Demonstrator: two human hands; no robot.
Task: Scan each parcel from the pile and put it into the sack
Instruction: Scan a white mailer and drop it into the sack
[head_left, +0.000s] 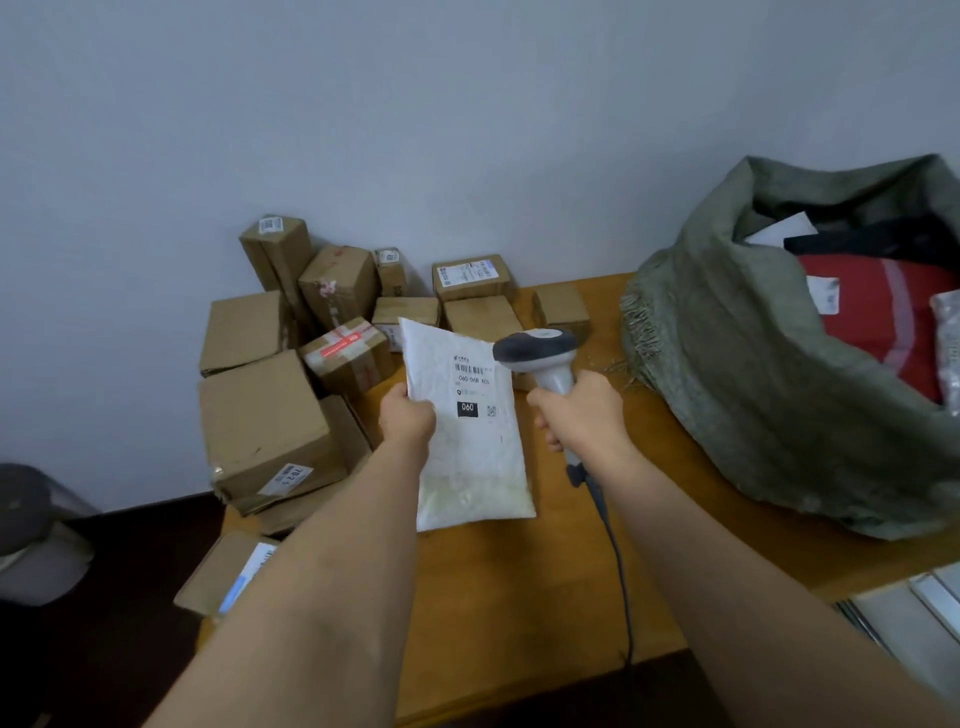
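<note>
My left hand (408, 415) grips the left edge of a white padded mailer (470, 441), held upright above the wooden table (519, 597) with its barcode label facing me. A grey handheld scanner (537, 356) is held by its handle in my right hand (584, 413), its head just right of the mailer's label and pointed toward it. Behind and left of the mailer stands the pile of brown cardboard boxes (270, 415). The green woven sack (753, 374) lies open at the right, with a red parcel (883, 317) and other packets inside.
The scanner's cable (618, 561) runs down across the table to its front edge. One box (228, 571) hangs at the table's left edge. A dark bin (31, 525) stands on the floor at far left. Pale flat items (914, 613) lie at the lower right.
</note>
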